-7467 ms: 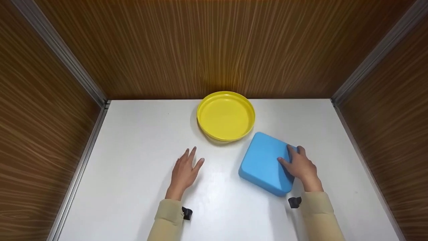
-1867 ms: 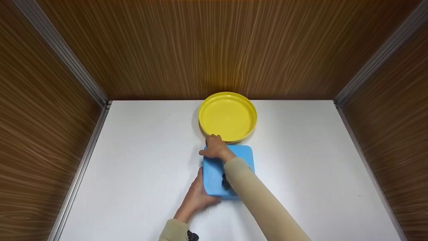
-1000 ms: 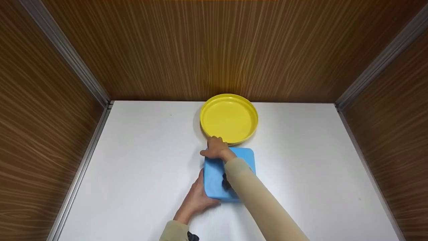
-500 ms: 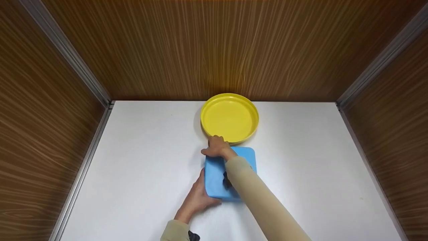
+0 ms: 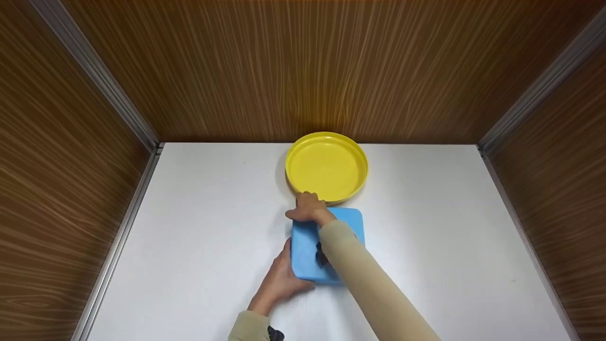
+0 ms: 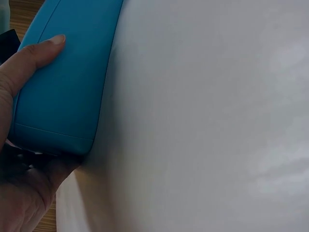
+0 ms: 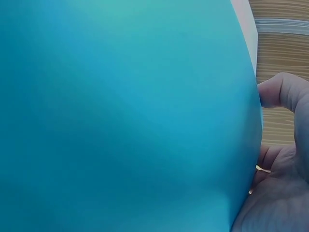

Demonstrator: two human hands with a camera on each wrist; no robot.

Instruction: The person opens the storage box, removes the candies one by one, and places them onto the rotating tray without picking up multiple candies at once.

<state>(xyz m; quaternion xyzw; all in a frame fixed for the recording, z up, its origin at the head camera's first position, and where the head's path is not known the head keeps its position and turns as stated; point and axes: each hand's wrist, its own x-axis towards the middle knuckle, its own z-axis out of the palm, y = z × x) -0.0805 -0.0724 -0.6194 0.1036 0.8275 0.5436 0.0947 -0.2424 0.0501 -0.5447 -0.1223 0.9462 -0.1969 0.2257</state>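
A light blue, rounded square box [image 5: 305, 251] lies flat on the white table, its sides roughly square to the table edges. At its near left corner my left hand [image 5: 279, 282] grips it, thumb along the left side and fingers at the near side. The left wrist view shows the thumb [image 6: 34, 60] pressed on the side of the box, which has a thin seam. My right hand [image 5: 307, 208] reaches across the top and holds the far left corner; in the right wrist view its fingers [image 7: 282, 92] curl at the box edge. The right forearm hides part of the top.
Just beyond the box a round yellow tray [image 5: 326, 170] with a raised rim stands near the back wall [image 5: 322, 71]. Wood-patterned panels close the white table [image 5: 199, 227] in at the back and both sides.
Since the oldest frame, the box has shifted left and been turned straight. My right hand moved from its right side to the far left corner, and my left hand took hold. Lately almost nothing moves.
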